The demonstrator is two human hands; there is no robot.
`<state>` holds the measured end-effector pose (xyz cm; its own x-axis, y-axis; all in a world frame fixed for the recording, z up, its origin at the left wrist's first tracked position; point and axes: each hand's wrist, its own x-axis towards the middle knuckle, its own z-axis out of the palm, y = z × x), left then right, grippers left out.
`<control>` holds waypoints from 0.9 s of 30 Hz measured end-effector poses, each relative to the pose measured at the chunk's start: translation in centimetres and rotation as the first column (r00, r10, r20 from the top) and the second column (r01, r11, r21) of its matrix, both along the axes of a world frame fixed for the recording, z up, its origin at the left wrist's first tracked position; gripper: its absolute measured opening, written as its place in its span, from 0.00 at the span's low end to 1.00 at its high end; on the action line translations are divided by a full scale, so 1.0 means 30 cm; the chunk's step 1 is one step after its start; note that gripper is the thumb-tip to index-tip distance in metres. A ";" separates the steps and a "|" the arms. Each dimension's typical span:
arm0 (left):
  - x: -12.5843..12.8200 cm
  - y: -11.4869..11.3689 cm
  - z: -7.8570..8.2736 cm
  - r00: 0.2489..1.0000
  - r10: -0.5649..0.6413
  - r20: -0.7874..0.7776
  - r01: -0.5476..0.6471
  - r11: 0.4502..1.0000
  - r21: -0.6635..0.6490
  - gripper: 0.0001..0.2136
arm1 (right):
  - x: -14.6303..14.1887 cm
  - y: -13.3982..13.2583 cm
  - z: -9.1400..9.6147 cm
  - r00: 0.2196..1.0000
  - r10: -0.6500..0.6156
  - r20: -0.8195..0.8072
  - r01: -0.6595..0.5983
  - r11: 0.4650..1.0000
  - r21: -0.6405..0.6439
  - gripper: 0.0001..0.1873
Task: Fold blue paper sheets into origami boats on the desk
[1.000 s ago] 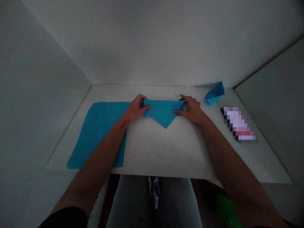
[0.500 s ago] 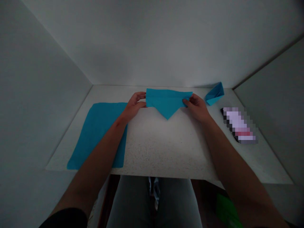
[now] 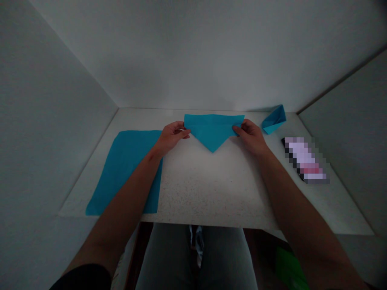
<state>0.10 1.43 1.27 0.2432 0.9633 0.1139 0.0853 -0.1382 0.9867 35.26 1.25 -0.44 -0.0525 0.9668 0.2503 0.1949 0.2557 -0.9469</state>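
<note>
A folded sheet of blue paper [image 3: 212,131] lies at the middle of the far table, its triangular point aimed towards me. My left hand [image 3: 171,137] pinches its left end between thumb and fingers. My right hand [image 3: 250,137] grips the right end the same way. Farther left, a flat blue paper sheet [image 3: 125,171] lies under my left forearm, not touching the hand. A small folded blue paper boat [image 3: 273,119] sits just beyond my right hand.
The speckled white tabletop [image 3: 211,193] is walled at the left, back and right. A pixelated phone-shaped object [image 3: 304,159] lies near the right edge. Grey trousered legs [image 3: 196,257] show below the front edge, with something green [image 3: 288,268] on the floor.
My hands have spread apart and the folded paper has moved farther from me, now showing wider and flatter. The other objects have stayed in place.
</note>
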 end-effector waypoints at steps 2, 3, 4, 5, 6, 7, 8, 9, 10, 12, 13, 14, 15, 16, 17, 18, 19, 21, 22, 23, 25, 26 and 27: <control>-0.002 0.003 -0.001 0.999 0.031 -0.038 -0.030 0.999 0.032 0.19 | -0.003 -0.006 0.007 0.999 0.023 -0.037 -0.023 1.000 0.010 0.25; -0.002 0.004 -0.002 0.998 0.045 -0.046 -0.043 0.998 0.048 0.18 | -0.006 -0.010 0.012 0.998 0.033 -0.052 -0.032 0.999 0.014 0.24; -0.003 0.005 -0.003 0.997 0.059 -0.050 -0.056 0.997 0.061 0.17 | -0.008 -0.015 0.018 0.997 0.038 -0.062 -0.037 0.999 0.017 0.24; -0.004 0.007 -0.004 0.996 0.076 -0.052 -0.072 0.995 0.072 0.16 | -0.012 -0.020 0.025 0.997 0.042 -0.067 -0.041 0.999 0.019 0.23; -0.004 0.010 -0.006 0.994 0.095 -0.052 -0.090 0.993 0.079 0.16 | -0.015 -0.024 0.032 0.997 0.046 -0.068 -0.045 0.999 0.019 0.22; -0.005 0.012 -0.009 0.992 0.114 -0.050 -0.110 0.990 0.085 0.15 | -0.018 -0.028 0.039 0.996 0.053 -0.071 -0.052 0.999 0.018 0.20; -0.005 0.016 -0.012 0.990 0.135 -0.047 -0.130 0.988 0.087 0.15 | -0.021 -0.030 0.045 0.995 0.065 -0.081 -0.064 0.998 0.017 0.17; -0.005 0.019 -0.014 0.987 0.155 -0.042 -0.151 0.985 0.086 0.15 | -0.023 -0.031 0.049 0.991 0.084 -0.101 -0.083 0.996 0.015 0.15; -0.006 0.022 -0.017 0.985 0.171 -0.034 -0.168 0.982 0.082 0.15 | -0.025 -0.031 0.051 0.985 0.112 -0.130 -0.111 0.994 0.014 0.13; -0.006 0.026 -0.020 0.982 0.191 -0.017 -0.189 0.980 0.068 0.14 | -0.025 -0.029 0.052 0.966 0.171 -0.195 -0.171 0.985 0.014 0.11; -0.007 0.028 -0.021 0.981 0.196 -0.012 -0.195 0.979 0.062 0.14 | -0.023 -0.029 0.051 0.957 0.193 -0.215 -0.195 0.981 0.015 0.11; -0.008 0.028 -0.022 0.980 0.198 -0.011 -0.197 0.979 0.058 0.14 | -0.021 -0.029 0.050 0.952 0.210 -0.221 -0.212 0.977 0.014 0.12; -0.009 0.029 -0.022 0.980 0.199 -0.012 -0.198 0.979 0.055 0.14 | -0.019 -0.031 0.048 0.952 0.220 -0.212 -0.223 0.975 0.013 0.14; -0.010 0.029 -0.021 0.980 0.199 -0.015 -0.198 0.979 0.053 0.14 | -0.018 -0.034 0.047 0.955 0.227 -0.193 -0.229 0.973 0.012 0.17; -0.011 0.029 -0.021 0.980 0.200 -0.018 -0.199 0.979 0.050 0.14 | -0.017 -0.037 0.046 0.958 0.232 -0.171 -0.234 0.972 0.011 0.19; -0.012 0.029 -0.020 0.979 0.201 -0.021 -0.200 0.979 0.048 0.13 | -0.017 -0.040 0.046 0.960 0.235 -0.149 -0.236 0.972 0.010 0.21; -0.013 0.029 -0.020 0.980 0.200 -0.024 -0.199 0.979 0.047 0.13 | -0.019 -0.042 0.046 0.964 0.234 -0.129 -0.235 0.972 0.010 0.21; -0.015 0.029 -0.020 0.981 0.194 -0.018 -0.192 0.980 0.051 0.13 | -0.023 -0.046 0.049 0.971 0.220 -0.093 -0.220 0.975 0.014 0.19; -0.015 0.029 -0.020 0.982 0.189 -0.010 -0.188 0.981 0.056 0.13 | -0.026 -0.047 0.051 0.975 0.208 -0.079 -0.207 0.978 0.019 0.19; -0.014 0.028 -0.020 0.983 0.184 -0.001 -0.183 0.981 0.061 0.14 | -0.028 -0.047 0.053 0.979 0.194 -0.066 -0.192 0.981 0.024 0.20; -0.013 0.027 -0.021 0.985 0.170 0.015 -0.170 0.983 0.072 0.15 | -0.031 -0.046 0.055 0.984 0.170 -0.050 -0.168 0.985 0.039 0.20; -0.012 0.026 -0.021 0.986 0.163 0.020 -0.164 0.983 0.077 0.15 | -0.032 -0.045 0.055 0.986 0.160 -0.046 -0.158 0.986 0.046 0.19; -0.011 0.025 -0.021 0.988 0.155 0.021 -0.156 0.984 0.082 0.16 | -0.032 -0.044 0.055 0.988 0.151 -0.046 -0.148 0.988 0.053 0.18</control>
